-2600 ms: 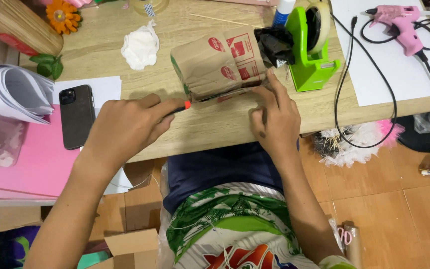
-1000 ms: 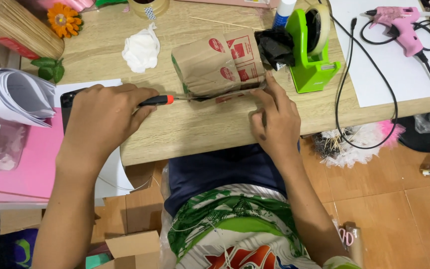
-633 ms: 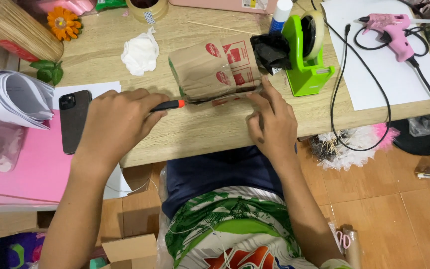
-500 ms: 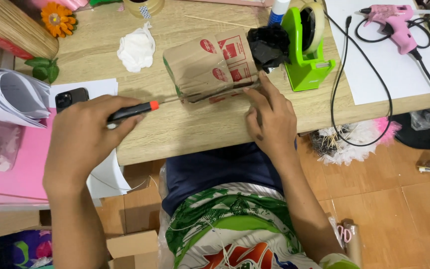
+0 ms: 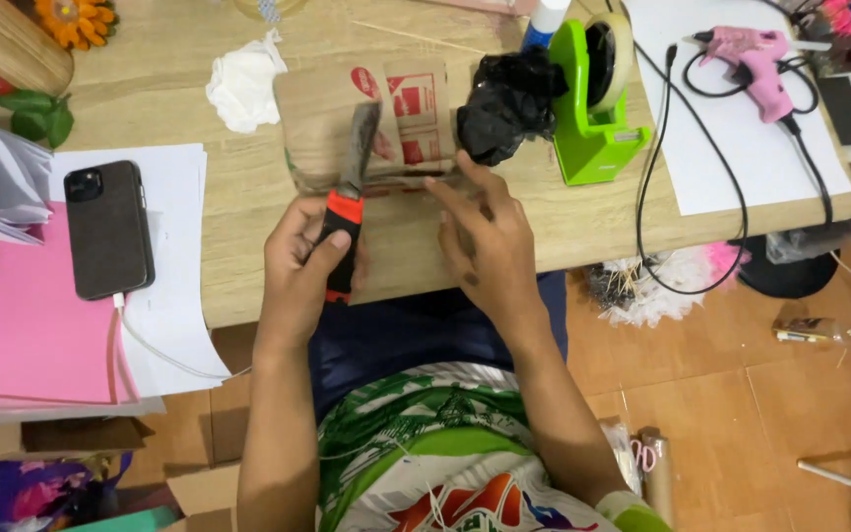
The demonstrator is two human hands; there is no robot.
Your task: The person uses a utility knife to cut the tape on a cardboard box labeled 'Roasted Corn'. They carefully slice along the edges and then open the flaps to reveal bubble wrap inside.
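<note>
Two hands work one flattened brown cardboard piece with red print, which lies on the wooden table just left of the green tape dispenser. Left hand is clenched around the red-and-black handle of a utility knife, blade pointing away from the body and resting over the cardboard's near edge. Right hand lies flat, fingers spread, pressing the cardboard's near right corner; it grips nothing. Risk noted: the right fingertips sit just beside the cut line, so a blade that skids sideways could reach them. Likely cause: a thin near strip that may buckle under pressure. Second risk: the blade appears to bear straight on the bare table, with no mat visible under the cardboard, so the wood could get scored. A crumpled black plastic bag touches the dispenser's left side and rests against the cardboard's right edge; it could snag. Farther left of the dispenser: a white tissue wad, then a dark phone on white paper. Right of the dispenser, a pink glue gun with its black cord looping near.
</note>
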